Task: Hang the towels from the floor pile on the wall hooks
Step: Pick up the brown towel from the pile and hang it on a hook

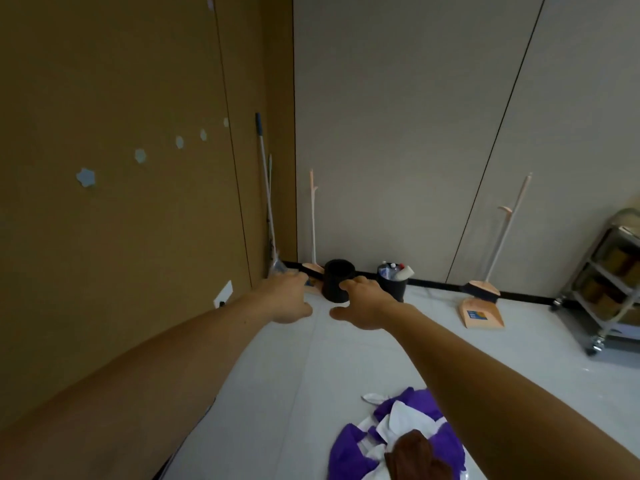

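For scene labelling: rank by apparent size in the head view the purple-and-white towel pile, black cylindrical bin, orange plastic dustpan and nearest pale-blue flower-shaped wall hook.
1. Purple-and-white towel pile, though closest to camera.
2. Black cylindrical bin and orange plastic dustpan: alike, unranked.
3. Pale-blue flower-shaped wall hook.

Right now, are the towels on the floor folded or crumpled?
Crumpled. The purple-and-white towels lie in a loose heap on the floor, a brown towel bunched on top.

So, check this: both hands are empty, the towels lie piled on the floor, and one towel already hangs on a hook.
Wrong on the hook. The head view shows every hook in sight bare; no towel hangs there. The rest stands: the left hand and right hand are empty, and the towels lie piled on the floor.
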`<state>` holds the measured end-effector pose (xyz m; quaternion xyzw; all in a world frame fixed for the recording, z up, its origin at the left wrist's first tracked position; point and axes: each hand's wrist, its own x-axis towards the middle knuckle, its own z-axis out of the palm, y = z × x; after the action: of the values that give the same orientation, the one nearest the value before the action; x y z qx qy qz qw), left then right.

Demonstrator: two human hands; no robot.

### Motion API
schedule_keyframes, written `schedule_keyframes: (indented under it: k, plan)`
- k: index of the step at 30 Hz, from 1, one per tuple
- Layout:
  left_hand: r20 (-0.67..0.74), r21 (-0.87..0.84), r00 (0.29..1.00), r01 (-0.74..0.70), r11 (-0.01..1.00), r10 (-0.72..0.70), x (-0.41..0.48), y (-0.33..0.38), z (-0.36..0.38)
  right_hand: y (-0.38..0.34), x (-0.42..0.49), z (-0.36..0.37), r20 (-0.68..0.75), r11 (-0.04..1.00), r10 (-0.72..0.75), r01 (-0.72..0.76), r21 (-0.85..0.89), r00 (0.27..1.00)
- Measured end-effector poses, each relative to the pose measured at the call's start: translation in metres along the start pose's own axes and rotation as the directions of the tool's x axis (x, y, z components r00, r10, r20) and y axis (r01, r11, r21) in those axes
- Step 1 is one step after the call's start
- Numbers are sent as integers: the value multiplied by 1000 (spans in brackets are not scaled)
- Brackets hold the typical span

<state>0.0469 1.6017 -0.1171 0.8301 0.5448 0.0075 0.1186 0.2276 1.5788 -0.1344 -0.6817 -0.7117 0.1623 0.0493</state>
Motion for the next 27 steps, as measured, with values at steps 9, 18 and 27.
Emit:
schedule_keyframes:
  k: [9,18,27]
  plan:
    - [177,27,980,-103,994,97,180,-13,69,79,125,46,90,969,241,-245,34,966]
    - [484,-10,830,-311,950,276,295,32,191,177,149,125,279,811,525,-572,124,804]
    - [664,-87,670,-371,925,331,322,89,361,295,131,265,453,681,570,-703,207,686]
